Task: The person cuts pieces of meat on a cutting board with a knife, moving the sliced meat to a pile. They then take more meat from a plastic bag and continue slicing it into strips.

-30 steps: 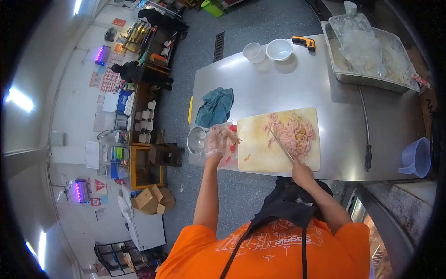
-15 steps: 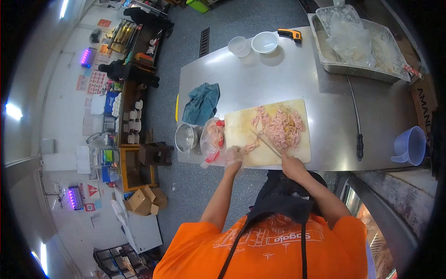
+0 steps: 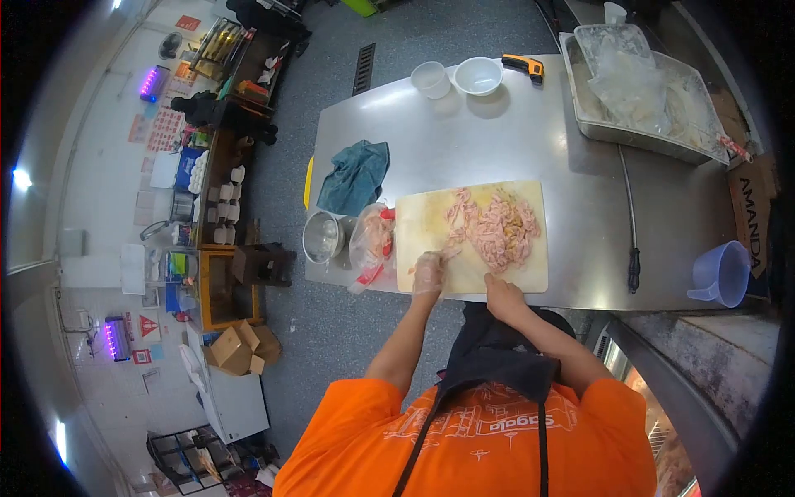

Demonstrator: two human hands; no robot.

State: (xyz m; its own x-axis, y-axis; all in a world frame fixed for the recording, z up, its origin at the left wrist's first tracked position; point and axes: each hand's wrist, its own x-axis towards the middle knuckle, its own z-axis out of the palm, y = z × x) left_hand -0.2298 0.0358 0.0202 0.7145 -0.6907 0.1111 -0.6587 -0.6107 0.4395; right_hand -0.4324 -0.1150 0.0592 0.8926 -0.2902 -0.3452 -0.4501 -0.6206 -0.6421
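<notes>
A cutting board (image 3: 414, 219) lies near the table's front edge, with a heap of raw, pale pink meat strips (image 3: 501, 232) on its right half. My left hand (image 3: 428, 273), in a clear plastic glove, is closed at the board's lower left, its fingertips on a few strips of meat (image 3: 450, 249). My right hand (image 3: 503, 296) is wrapped round the handle of a knife at the board's front edge. The knife's blade is blurred and hard to make out. Left of the board sits a clear plastic bag (image 3: 373, 244) of raw meat with red parts.
A metal bowl (image 3: 322, 238) and a teal cloth (image 3: 354, 178) lie at the table's left. Two tubs (image 3: 479, 76) and a yellow-black infrared thermometer (image 3: 523, 68) stand at the back. On the right are a metal pan (image 3: 654, 137), a long rod (image 3: 629, 207) and a plastic jug (image 3: 722, 273).
My left hand has moved from the board's left edge rightward onto the meat strips. My right hand, with the knife, has shifted slightly left. The view has tilted a little.
</notes>
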